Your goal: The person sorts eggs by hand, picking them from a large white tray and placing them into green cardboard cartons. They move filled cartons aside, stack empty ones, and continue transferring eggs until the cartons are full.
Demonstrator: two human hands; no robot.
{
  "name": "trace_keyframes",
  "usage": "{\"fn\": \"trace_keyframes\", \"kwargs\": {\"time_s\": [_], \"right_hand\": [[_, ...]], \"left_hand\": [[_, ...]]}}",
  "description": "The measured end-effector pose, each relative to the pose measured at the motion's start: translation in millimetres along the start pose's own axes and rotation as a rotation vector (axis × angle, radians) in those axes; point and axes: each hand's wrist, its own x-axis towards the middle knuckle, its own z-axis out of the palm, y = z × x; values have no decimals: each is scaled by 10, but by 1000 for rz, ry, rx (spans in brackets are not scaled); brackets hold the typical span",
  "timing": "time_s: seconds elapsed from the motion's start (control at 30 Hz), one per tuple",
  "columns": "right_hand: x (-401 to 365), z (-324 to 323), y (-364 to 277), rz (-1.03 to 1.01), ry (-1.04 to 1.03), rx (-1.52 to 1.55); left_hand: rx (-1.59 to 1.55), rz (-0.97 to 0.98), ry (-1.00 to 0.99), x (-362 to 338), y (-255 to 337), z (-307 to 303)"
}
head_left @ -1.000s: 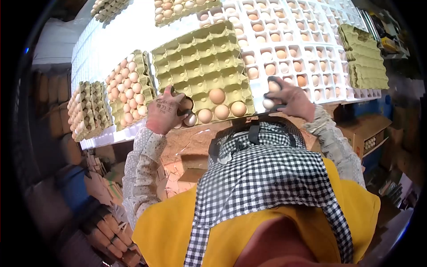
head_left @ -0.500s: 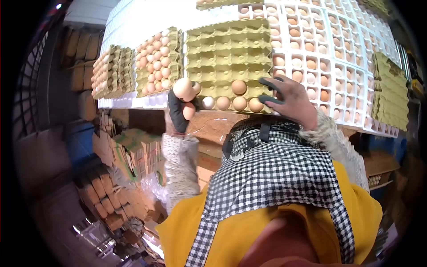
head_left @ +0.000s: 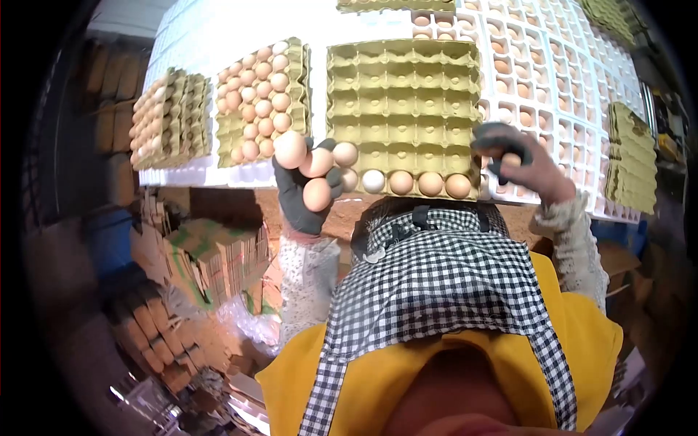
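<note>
My left hand [head_left: 299, 207], in a dark glove, cups several brown eggs [head_left: 316, 195] at the front left corner of a yellow-green egg tray [head_left: 403, 102]. Two more eggs [head_left: 345, 153] rest against its fingertips, over that corner. Along the tray's front row lie a white egg [head_left: 373, 181] and three brown eggs [head_left: 430, 184]; the rows behind show bare cups. To the right, my right hand [head_left: 518, 158], its gloved fingers curled round a brown egg [head_left: 512, 160], hovers over the edge of the white egg trays [head_left: 544, 138].
Left of the green tray stand a nearly full egg tray [head_left: 302, 87] and a stack of filled trays [head_left: 178, 120]. More green trays [head_left: 631, 156] are piled at the right. Below the table, flattened cartons [head_left: 214, 251] and clear plastic [head_left: 251, 323] lie on the left.
My right hand has moved right, off the green tray, and now has an egg in its fingers. The lone egg in the second row is gone. The view has shifted slightly.
</note>
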Motion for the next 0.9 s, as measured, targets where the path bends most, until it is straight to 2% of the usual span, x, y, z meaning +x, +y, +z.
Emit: {"fn": "trace_keyframes", "kwargs": {"time_s": [0.03,0.07,0.13,0.17,0.2,0.27,0.3,0.33,0.4,0.43,0.47,0.53,0.6,0.67,0.7,0.73,0.8,0.83,0.87,0.9], "right_hand": [[-53,128,-48,-53,30,-314],[-108,270,-163,-44,-25,-703],[-59,695,-266,98,25,-1122],[-24,818,-264,149,75,-1195],[1,849,-261,133,108,-1218],[28,765,-321,97,101,-1058],[10,720,-338,117,186,-799],[-24,654,-400,216,200,-629],[-37,470,-279,77,295,-452],[78,510,-512,214,483,28],[175,365,-470,183,523,13],[634,180,-739,224,598,-30],[1291,-69,-840,185,516,-123],[1974,-256,-855,316,422,-161],[2311,-312,-750,232,416,-221],[2607,-336,-588,152,406,-277],[3056,-403,-320,159,449,-709],[3202,-388,-332,170,391,-880],[3258,-364,-356,282,315,-918],[3339,-348,-273,307,247,-1044]], "left_hand": [[42,-40,-16,134,-3,-209],[85,-79,-34,265,-5,-418],[226,-100,-77,506,103,-597],[324,-79,-100,616,213,-568],[420,-56,-121,724,322,-540],[616,36,-152,993,500,-430],[499,-28,-63,1186,503,-413],[494,-87,-61,1397,536,-427],[558,-92,-146,1877,623,-357],[589,-86,-196,2137,629,-331],[618,-59,-261,2465,548,-316],[917,204,-298,3218,79,-379],[1208,251,-409,3656,-277,-246],[1582,278,-374,3770,-675,-178],[1670,117,-477,3806,-725,-158],[1659,47,-503,3832,-836,-229],[1566,8,-435,3831,-850,-275],[1472,77,-396,3805,-832,-340],[1286,56,-409,3791,-784,-424],[1244,67,-369,3806,-748,-444]]}}
